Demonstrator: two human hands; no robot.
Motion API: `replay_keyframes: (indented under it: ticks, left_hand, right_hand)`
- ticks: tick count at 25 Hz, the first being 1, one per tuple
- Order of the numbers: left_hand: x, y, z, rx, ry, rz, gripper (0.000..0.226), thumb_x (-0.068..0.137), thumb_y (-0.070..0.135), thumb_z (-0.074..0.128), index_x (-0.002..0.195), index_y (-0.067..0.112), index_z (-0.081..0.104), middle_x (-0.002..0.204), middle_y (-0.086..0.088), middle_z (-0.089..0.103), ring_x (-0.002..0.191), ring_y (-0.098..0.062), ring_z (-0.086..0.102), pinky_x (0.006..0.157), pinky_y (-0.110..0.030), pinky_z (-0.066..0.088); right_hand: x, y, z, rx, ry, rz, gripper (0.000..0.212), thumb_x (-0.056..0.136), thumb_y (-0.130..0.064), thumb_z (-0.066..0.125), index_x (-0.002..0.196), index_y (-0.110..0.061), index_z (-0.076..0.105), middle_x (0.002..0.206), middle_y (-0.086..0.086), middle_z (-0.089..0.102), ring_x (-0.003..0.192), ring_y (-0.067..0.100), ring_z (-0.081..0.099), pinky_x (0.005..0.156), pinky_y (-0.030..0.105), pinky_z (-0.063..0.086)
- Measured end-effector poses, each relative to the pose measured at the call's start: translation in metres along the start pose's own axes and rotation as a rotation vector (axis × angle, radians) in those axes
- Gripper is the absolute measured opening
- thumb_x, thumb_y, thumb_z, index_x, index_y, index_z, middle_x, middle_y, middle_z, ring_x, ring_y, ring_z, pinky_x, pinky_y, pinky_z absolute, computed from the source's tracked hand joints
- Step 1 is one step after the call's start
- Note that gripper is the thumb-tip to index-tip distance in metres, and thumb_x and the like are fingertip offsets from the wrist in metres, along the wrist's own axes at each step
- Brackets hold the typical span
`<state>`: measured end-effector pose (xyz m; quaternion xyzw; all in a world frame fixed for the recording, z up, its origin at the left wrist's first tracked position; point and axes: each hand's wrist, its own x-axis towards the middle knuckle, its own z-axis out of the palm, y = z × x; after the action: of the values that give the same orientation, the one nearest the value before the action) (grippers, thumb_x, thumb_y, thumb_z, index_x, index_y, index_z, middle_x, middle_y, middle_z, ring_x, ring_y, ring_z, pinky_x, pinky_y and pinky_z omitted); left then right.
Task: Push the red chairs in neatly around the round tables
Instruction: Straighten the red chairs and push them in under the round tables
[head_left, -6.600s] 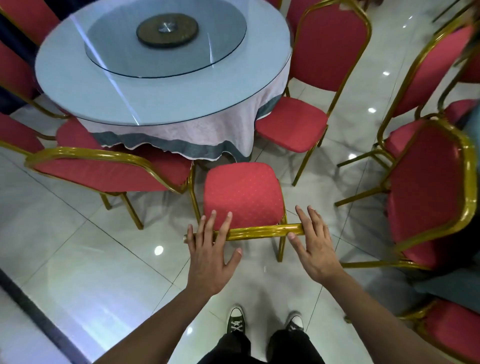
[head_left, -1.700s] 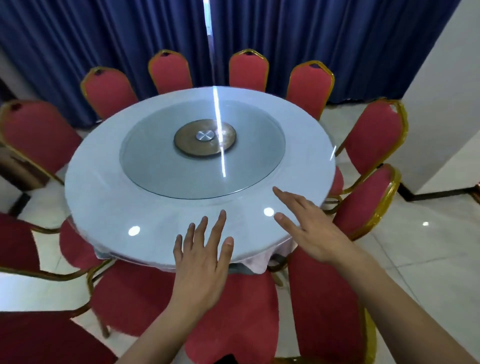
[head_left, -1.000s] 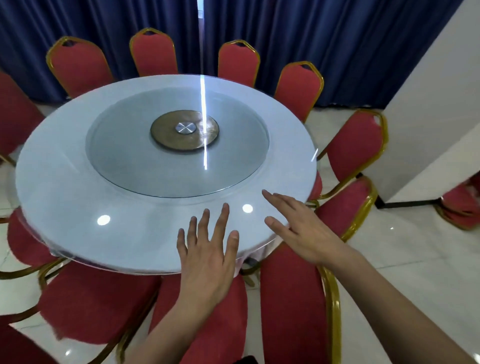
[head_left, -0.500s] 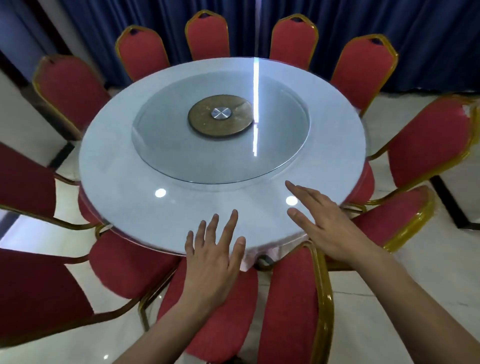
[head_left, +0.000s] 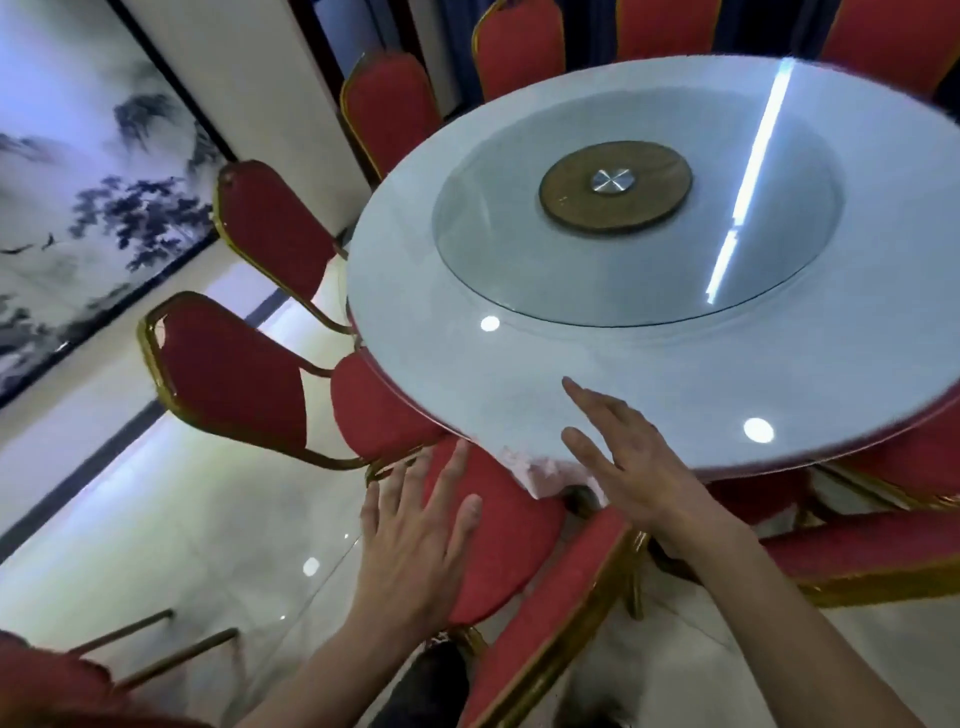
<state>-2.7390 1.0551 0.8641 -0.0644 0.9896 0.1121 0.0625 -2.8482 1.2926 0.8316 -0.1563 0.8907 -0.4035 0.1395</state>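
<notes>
On the far left wall hangs an ink landscape painting (head_left: 78, 208). In the lower left corner a blurred red chair (head_left: 57, 686) is only partly visible. Further right, two red chairs with gold frames (head_left: 234, 384) (head_left: 270, 234) stand with their seats tucked under the edge of the round worktop (head_left: 467, 312), and more red chair backs (head_left: 389, 109) follow the rim behind it. The left hand (head_left: 415, 545) is held over the seat of a near chair (head_left: 498, 545), fingers straight and spread apart, holding nothing. The right hand (head_left: 639, 467) is beside it at the worktop edge, fingers also straight and apart, empty. On the worktop lies a glass turntable (head_left: 649, 270) with a brown hub (head_left: 615, 187). At the right, another red chair back (head_left: 857, 551) lies close under the rim.
</notes>
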Motion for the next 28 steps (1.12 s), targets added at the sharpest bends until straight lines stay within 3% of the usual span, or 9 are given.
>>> replay_keyframes:
  ticks: [4,8,12,15,18,22,28]
  left_hand:
    - [-0.065,0.009,0.04,-0.07,-0.048,-0.167,0.064,0.082,0.074,-0.024,0.145,0.061,-0.023,0.168,0.008,0.001,0.155,-0.015,-0.006,0.125,-0.046,-0.004]
    - [-0.109,0.03,0.078,-0.19,-0.147,-0.197,0.061,0.087,0.072,-0.015,0.147,0.061,-0.018,0.168,0.008,0.004,0.154,-0.013,-0.004,0.125,-0.044,-0.002]
    - [-0.122,0.048,0.106,-0.386,-0.126,-0.24,0.06,0.086,0.075,-0.017,0.144,0.062,-0.018,0.16,0.025,0.003,0.154,-0.012,0.003,0.125,-0.047,0.007]
    - [-0.129,0.057,0.129,-0.497,-0.096,-0.451,0.062,0.085,0.074,-0.013,0.147,0.065,-0.013,0.165,0.014,0.011,0.152,-0.013,0.012,0.123,-0.051,0.014]
    - [-0.129,0.068,0.144,-0.481,0.047,-0.522,0.06,0.091,0.066,-0.005,0.151,0.061,-0.005,0.166,0.011,0.012,0.153,-0.009,0.008,0.124,-0.05,0.01]
    - [-0.129,0.069,0.154,-0.485,0.168,-0.54,0.057,0.095,0.065,-0.001,0.152,0.06,0.001,0.167,0.014,0.01,0.154,-0.008,0.003,0.125,-0.05,0.0]
    - [-0.158,0.037,0.16,-0.438,0.263,-0.456,0.058,0.098,0.065,-0.001,0.155,0.054,0.008,0.166,0.011,0.016,0.153,-0.006,0.008,0.124,-0.052,0.005]
  right_hand:
    - [-0.011,0.031,0.011,-0.055,-0.113,-0.048,0.063,0.098,-0.071,0.021,0.158,-0.053,0.01,0.166,-0.007,0.026,0.151,0.011,0.021,0.124,0.038,0.017]
    - [-0.023,0.053,0.015,-0.126,-0.204,0.009,0.073,0.093,-0.074,0.015,0.16,-0.046,0.012,0.166,0.001,0.025,0.151,0.019,0.023,0.123,0.042,0.019]
    - [-0.026,0.06,0.021,-0.171,-0.281,0.02,0.081,0.087,-0.079,0.01,0.161,-0.045,0.011,0.165,0.004,0.026,0.151,0.023,0.025,0.122,0.043,0.021]
    - [-0.025,0.069,0.034,-0.33,-0.35,-0.015,0.086,0.086,-0.078,0.002,0.162,-0.039,0.012,0.164,0.005,0.031,0.15,0.024,0.026,0.125,0.045,0.016]
    - [-0.02,0.082,0.039,-0.394,-0.315,-0.043,0.089,0.089,-0.078,-0.004,0.161,-0.034,0.023,0.161,0.003,0.038,0.15,0.022,0.03,0.125,0.047,0.013]
    - [-0.018,0.091,0.042,-0.399,-0.26,-0.032,0.086,0.094,-0.077,0.002,0.148,-0.032,0.051,0.152,0.0,0.051,0.141,0.025,0.041,0.121,0.048,0.023]
    - [-0.077,0.08,0.065,-0.386,-0.176,0.019,0.079,0.09,-0.074,0.013,0.143,-0.035,0.056,0.149,-0.006,0.053,0.141,0.021,0.042,0.121,0.048,0.021]
